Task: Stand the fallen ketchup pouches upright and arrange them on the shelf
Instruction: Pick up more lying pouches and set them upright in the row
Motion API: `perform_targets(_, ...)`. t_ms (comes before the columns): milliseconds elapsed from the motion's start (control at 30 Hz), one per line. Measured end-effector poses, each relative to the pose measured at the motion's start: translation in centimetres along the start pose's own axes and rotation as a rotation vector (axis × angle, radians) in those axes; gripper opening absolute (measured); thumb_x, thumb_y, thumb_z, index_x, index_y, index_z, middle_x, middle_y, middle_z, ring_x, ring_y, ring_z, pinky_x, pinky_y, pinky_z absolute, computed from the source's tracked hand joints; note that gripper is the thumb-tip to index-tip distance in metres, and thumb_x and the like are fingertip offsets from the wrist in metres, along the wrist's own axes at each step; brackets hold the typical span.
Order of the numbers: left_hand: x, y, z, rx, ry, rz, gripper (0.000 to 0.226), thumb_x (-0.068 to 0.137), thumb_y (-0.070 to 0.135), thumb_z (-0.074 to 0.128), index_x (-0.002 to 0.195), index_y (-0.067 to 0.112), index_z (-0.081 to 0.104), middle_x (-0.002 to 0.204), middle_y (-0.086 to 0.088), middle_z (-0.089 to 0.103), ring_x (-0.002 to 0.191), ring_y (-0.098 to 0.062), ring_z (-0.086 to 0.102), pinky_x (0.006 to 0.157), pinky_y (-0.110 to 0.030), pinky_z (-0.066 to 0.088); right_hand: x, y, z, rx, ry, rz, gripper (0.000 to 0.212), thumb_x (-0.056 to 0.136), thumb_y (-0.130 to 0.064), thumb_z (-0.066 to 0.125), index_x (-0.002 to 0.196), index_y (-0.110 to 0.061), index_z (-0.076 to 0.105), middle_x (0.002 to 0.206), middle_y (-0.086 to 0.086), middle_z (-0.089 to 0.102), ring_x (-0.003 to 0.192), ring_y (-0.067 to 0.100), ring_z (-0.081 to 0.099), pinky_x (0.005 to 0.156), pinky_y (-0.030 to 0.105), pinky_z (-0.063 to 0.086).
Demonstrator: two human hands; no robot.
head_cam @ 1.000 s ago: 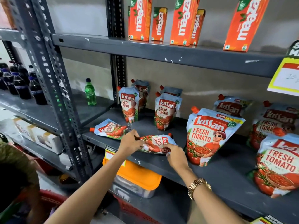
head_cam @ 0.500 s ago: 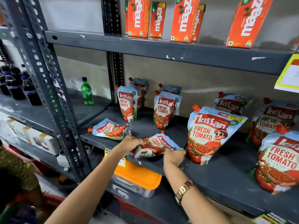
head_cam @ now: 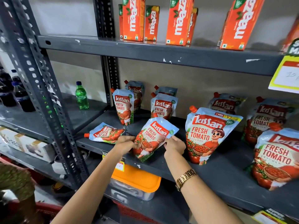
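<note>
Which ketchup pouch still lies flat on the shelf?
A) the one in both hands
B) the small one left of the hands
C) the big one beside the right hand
B: the small pouch lies on its side, its cap pointing left, untouched by the left hand.

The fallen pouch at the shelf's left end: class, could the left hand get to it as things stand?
Probably yes. The fallen pouch lies flat just left of the left hand with nothing between them, but that hand first has to release the tilted pouch.
</note>
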State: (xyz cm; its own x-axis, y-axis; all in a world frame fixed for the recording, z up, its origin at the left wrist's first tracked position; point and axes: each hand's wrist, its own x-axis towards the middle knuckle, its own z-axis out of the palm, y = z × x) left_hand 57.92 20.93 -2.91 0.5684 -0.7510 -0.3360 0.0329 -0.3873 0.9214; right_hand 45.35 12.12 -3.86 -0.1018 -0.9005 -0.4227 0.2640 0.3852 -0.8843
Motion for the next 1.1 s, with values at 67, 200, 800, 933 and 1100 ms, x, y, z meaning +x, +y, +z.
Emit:
perform_targets(67, 0.6, -0.1, 0.3, -0.004, 0.025, 0.069, 0.048, 0.08, -0.012, 0.062, 0.126, -0.01, 0.05, 0.131, -0.019, 0.056, 0.115, -0.026, 0.055, 0.091, -0.021, 0.047, -0.2, -0.8, 0.5, 0.012, 0.013, -0.077, 0.024, 0.078, 0.007, 0.062, 0.1, -0.001, 0.069, 0.101, 0.018, 0.072, 0.091, 0.03, 0.069, 0.083, 0.044, 0.058)
perform_targets(200, 1.1, -0.6, 1.3, -0.014, 0.107, 0.151, 0.039, 0.083, -0.009, 0.06, 0.121, -0.007, 0.055, 0.119, -0.014, 0.062, 0.104, -0.024, 0.057, 0.087, -0.029, 0.047, -0.5, -2.0, 1.8, -0.058, -0.021, -0.267, 0.021, 0.075, 0.006, 0.062, 0.085, -0.011, 0.067, 0.09, 0.009, 0.07, 0.089, 0.026, 0.068, 0.084, 0.045, 0.057)
perform_targets(800, 2.1, -1.8, 1.0, 0.069, 0.236, 0.241, 0.05, 0.083, -0.003, 0.062, 0.131, -0.002, 0.049, 0.13, -0.018, 0.059, 0.122, -0.03, 0.055, 0.103, -0.039, 0.044, -1.8, 0.6, 2.0, -0.349, -0.156, -0.694, 0.005, 0.083, 0.0, 0.061, 0.086, 0.0, 0.065, 0.083, 0.005, 0.066, 0.069, 0.008, 0.059, 0.06, 0.005, 0.047)
perform_targets(933, 1.6, -2.0, 0.4, -0.003, 0.375, 0.226, 0.038, 0.084, 0.01, 0.066, 0.12, -0.001, 0.06, 0.119, -0.017, 0.066, 0.111, -0.03, 0.061, 0.098, -0.037, 0.048, -2.1, 0.9, 2.0, -0.338, -0.108, -0.755, 0.009, 0.082, 0.002, 0.059, 0.087, -0.004, 0.063, 0.09, 0.01, 0.068, 0.09, 0.026, 0.063, 0.072, 0.025, 0.049)
perform_targets(1100, 0.6, -1.1, -1.1, -0.116, 0.64, 0.238, 0.017, 0.088, 0.007, 0.055, 0.097, 0.003, 0.069, 0.09, -0.009, 0.067, 0.082, -0.018, 0.058, 0.083, -0.034, 0.051, -2.6, 0.5, 1.7, -0.327, -0.089, -0.876, 0.013, 0.081, 0.003, 0.058, 0.091, -0.005, 0.061, 0.09, 0.004, 0.061, 0.086, 0.024, 0.06, 0.065, 0.019, 0.047)
